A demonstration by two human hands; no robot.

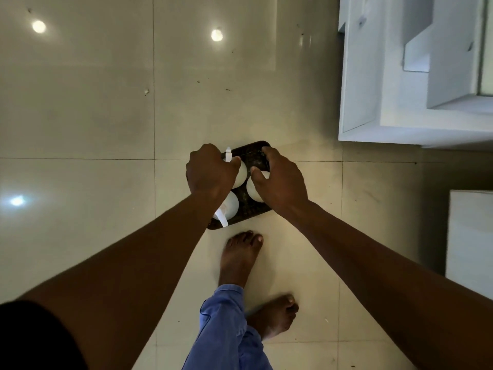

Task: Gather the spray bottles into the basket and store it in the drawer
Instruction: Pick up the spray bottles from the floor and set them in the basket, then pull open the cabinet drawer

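Note:
A dark woven basket sits low over the tiled floor, straight below me. Three white spray bottles stand inside it. My left hand is closed around the top of the far-left bottle, whose nozzle pokes out above my fingers. My right hand grips the top of the right bottle, with its fingertips reaching over the basket's far rim. The near-left bottle stands free, its nozzle pointing toward me.
A white cabinet unit with open compartments stands at the upper right. Another white panel is at the right edge. My bare feet are just behind the basket on the glossy tiles.

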